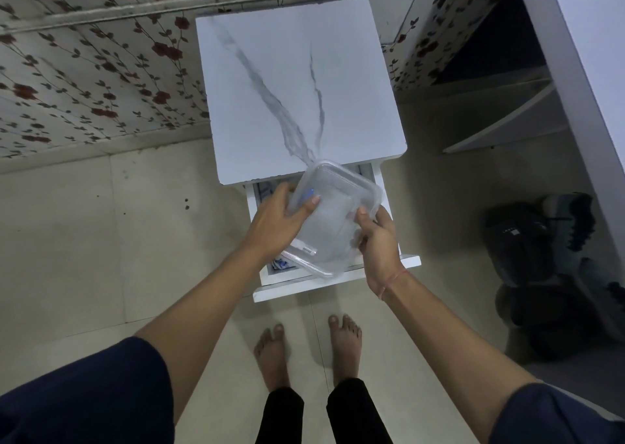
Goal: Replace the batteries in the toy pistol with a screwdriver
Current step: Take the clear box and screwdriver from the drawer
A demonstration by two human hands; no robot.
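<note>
A clear plastic container (333, 213) with a lid is held tilted above the open drawer (338, 283) of a small white cabinet. My left hand (279, 220) grips its left side, thumb on top. Its right edge is gripped by my right hand (378, 240). Something blue shows faintly through the plastic near my left thumb. No toy pistol, screwdriver or batteries can be made out.
The cabinet has a marble-patterned top (297, 92) with nothing on it. Blue-and-white items (279, 265) lie in the drawer. Dark shoes (548, 267) sit on the tiled floor at right. A white shelf unit (575, 71) stands at far right. My bare feet (307, 349) are below the drawer.
</note>
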